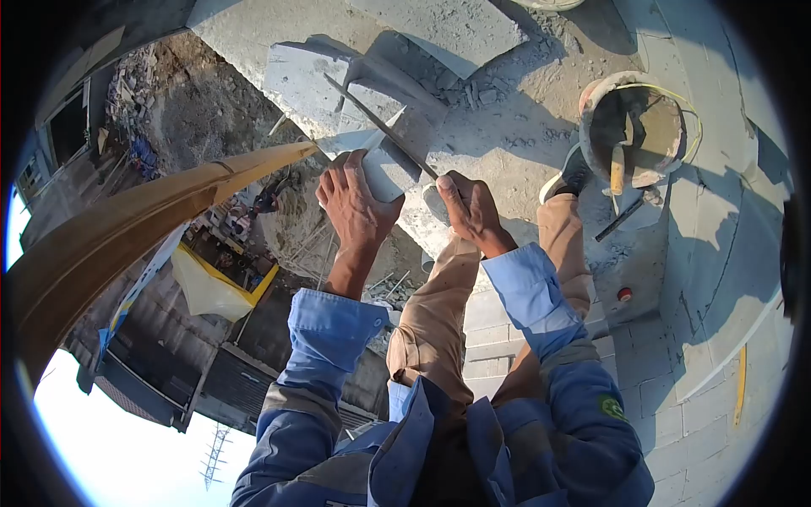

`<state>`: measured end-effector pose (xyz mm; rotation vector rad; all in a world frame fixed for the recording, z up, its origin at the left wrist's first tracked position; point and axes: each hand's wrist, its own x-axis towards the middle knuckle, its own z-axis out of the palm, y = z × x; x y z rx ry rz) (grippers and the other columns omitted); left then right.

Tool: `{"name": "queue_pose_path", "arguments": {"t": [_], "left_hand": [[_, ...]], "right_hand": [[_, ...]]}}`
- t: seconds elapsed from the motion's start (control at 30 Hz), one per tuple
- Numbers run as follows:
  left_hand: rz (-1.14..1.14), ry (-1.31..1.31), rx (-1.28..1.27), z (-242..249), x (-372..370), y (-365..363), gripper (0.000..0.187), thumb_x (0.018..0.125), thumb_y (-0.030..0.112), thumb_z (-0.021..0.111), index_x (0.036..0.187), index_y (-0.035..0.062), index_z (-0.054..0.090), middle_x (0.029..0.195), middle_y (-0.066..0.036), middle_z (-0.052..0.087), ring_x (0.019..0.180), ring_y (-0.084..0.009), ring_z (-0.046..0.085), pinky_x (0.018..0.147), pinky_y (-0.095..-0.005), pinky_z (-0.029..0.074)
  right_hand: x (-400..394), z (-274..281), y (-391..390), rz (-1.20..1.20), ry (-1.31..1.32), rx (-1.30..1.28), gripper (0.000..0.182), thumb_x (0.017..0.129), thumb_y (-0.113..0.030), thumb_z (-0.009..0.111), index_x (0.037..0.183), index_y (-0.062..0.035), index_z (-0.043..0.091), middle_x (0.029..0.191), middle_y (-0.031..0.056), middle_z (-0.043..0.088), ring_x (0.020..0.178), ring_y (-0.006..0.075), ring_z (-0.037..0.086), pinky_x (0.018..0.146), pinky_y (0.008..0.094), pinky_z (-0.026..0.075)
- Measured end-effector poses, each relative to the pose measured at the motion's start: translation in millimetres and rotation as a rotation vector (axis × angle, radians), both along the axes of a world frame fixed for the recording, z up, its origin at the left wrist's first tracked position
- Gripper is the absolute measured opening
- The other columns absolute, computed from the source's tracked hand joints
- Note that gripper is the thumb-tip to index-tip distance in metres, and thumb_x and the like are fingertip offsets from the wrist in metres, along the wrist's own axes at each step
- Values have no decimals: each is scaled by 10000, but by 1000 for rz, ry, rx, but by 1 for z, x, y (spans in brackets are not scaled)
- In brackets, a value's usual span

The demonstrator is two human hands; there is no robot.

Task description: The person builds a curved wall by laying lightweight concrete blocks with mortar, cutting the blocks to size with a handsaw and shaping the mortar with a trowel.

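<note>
My left hand [359, 198] is laid over the near end of a pale grey lightweight concrete block [387, 173], its fingers and thumb gripping the edges. In my right hand [473, 211], a fist closes on the end of a long, narrow, blade-like tool [380, 124]; the part inside the fist is hidden. The blade slants up and left across the block, past a bright pointed corner. Another pale block [306, 78] lies just beyond it on the dusty slab.
A bucket [596, 114] holds a wooden-handled trowel [617, 169]. My shoe [566, 176] stands close by. A large slab piece [448, 29] and rubble [481, 91] lie ahead. A bamboo pole [160, 190] crosses the left side, where the edge drops to ground far below. A block wall [710, 253] rises right.
</note>
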<state>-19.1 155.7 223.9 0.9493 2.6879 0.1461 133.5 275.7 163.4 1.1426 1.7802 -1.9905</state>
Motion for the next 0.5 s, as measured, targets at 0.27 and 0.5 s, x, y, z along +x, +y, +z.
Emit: {"name": "queue_pose_path", "arguments": {"t": [0.27,0.5], "left_hand": [[-20,9,-5,-2,-1,2,902,571,313,883,1338,81,466,1217,-153,534,1141,-370,496,996,-503,332],[-55,9,0,6,-1,5,895,607,325,896,1338,74,443,1223,-165,526,1155,-377,490,995,-515,335]], "right_hand": [[2,-47,-11,379,-191,203,647,1002,-619,446,811,-48,680,650,206,631,639,428,630,555,474,464],[-5,-44,4,172,-65,122,606,1016,-575,439,808,-38,627,626,176,587,575,358,579,568,428,448]]}}
